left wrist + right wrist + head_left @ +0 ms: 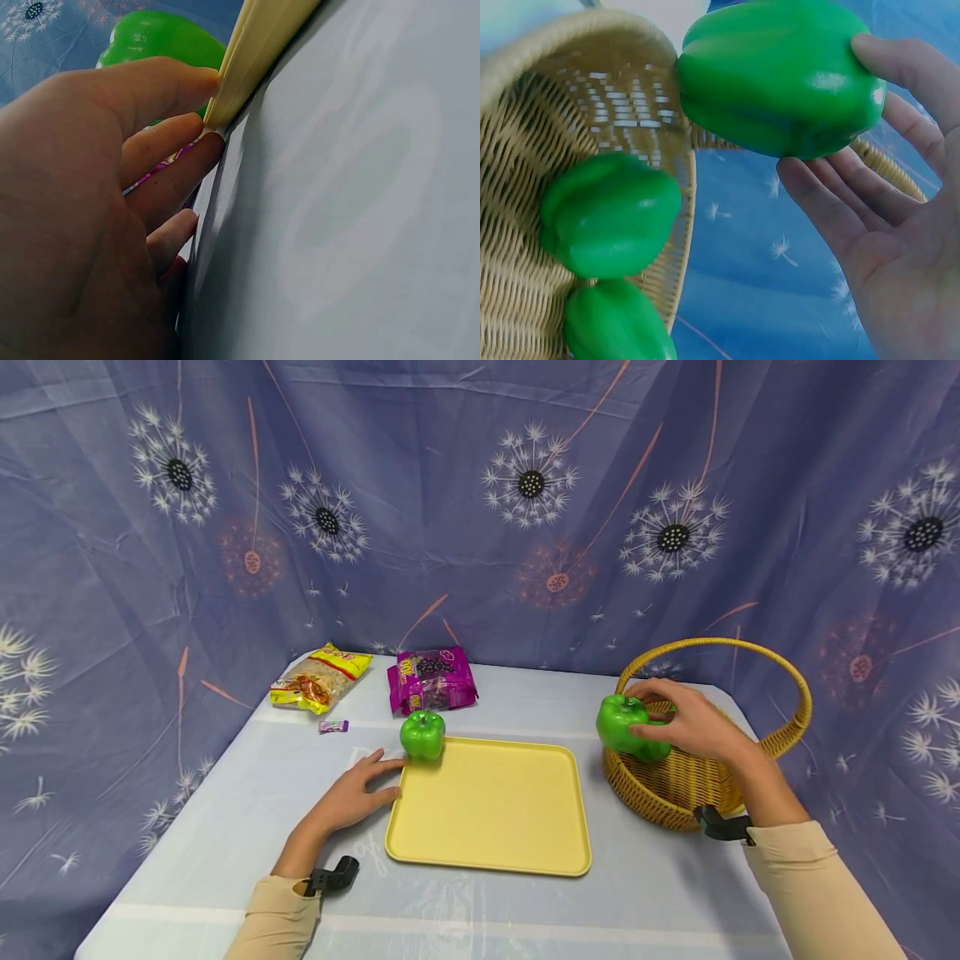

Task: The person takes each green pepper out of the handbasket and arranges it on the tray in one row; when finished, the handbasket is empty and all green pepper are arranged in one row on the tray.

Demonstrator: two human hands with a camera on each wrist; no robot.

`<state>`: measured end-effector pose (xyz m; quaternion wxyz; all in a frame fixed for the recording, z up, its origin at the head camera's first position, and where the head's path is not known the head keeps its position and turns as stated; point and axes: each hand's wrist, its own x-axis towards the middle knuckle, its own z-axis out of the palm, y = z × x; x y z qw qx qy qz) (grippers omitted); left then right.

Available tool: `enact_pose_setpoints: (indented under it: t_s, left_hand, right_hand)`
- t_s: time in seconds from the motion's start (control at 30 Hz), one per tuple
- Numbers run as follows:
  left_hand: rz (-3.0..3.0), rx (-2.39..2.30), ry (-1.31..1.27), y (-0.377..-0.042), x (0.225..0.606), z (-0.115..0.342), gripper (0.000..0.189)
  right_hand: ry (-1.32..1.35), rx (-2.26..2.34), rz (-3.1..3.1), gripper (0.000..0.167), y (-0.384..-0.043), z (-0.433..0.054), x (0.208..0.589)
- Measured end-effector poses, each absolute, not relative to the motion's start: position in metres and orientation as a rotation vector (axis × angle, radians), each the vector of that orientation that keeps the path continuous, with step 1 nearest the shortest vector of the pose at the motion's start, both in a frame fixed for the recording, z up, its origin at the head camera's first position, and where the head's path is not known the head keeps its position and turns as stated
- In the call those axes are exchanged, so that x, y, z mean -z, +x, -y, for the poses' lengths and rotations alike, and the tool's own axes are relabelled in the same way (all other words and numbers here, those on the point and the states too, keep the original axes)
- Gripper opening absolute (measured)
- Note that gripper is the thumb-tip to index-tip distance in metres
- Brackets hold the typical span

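My right hand (690, 722) pinches a green bell pepper (619, 724) between thumb and fingers, up at the left rim of the wicker basket (678, 785). Two more green bell peppers, one upper (611, 217) and one lower (619, 322), lie inside that basket in the right wrist view. At the yellow tray's (491, 806) left edge is my left hand (356, 793), its fingers extended and their tips right at the rim. Another green bell pepper (423, 736) stands upright at the tray's far left corner.
A purple snack bag (432, 681) lies behind the tray. Farther left are a yellow food bag (321, 678) and a small purple wrapped candy (333, 726). The basket's tall handle (720, 643) arches over it. A patterned blue curtain (427, 527) surrounds the white table (300, 827).
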<state>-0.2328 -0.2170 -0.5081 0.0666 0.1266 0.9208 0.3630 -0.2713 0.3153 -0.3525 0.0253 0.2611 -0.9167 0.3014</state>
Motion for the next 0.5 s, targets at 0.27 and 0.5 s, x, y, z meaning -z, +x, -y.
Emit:
enact_pose_setpoints:
  t_s: [0.27,0.5]
  left_hand:
    - [-2.779,-1.095,0.377,-0.233,0.507,0.216,0.052]
    - [-2.794,-1.108,0.414,-0.23,0.506,0.216,0.052]
  right_hand:
    - [0.88,-1.016,2.784,0.049,-0.279,-0.293,0.36]
    - [0.891,-1.059,2.787,0.052,-0.287,-0.275,0.371]
